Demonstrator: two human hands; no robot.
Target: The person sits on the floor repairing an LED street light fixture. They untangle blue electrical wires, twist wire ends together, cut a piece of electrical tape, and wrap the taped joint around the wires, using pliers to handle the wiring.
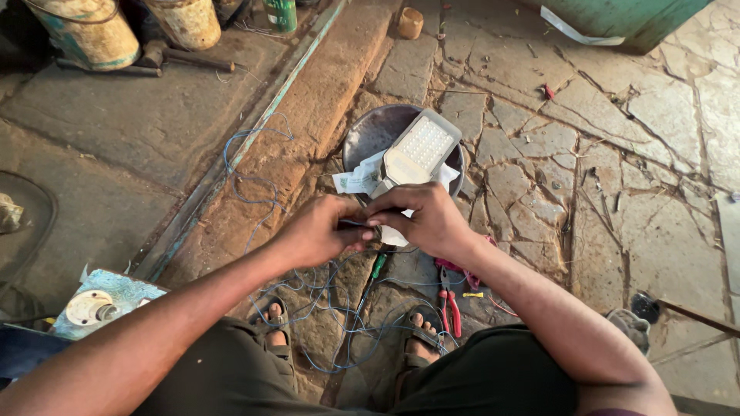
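**A:** Here we are, looking straight down at a cracked stone floor (617, 200), with a raised reddish step (308, 123) running diagonally up towards the top edge.

**B:** Rough ground. Two worn drums (92, 31) sit at the floor's top left corner, and a green bin (617, 19) is cut off at the top right.

**A:** Centre stage, a round metal bowl (370, 135) carrying a white LED lamp panel (420, 146) tilted on some crumpled paper (358, 181).

**B:** And the hands meet right at the bowl's near rim. Left hand (316, 231) and right hand (428, 219) are touching, fingertips pressed together, pinching a thin dark wire (356, 224) between them.

**A:** What that wire joins to I can't say; the fingers cover its ends.

**B:** Below them, blue wire (254, 181) loops loosely over the step and tangles around the sandalled feet (420, 331). Red-handled pliers (449, 304) lie just beside the right foot, and a green-handled screwdriver (378, 266) sits partly under the hands.

**A:** Near the left edge, a white lamp holder (89, 306) rests on a blue-speckled board (123, 296). The dark object at the right edge is too cut off to identify.
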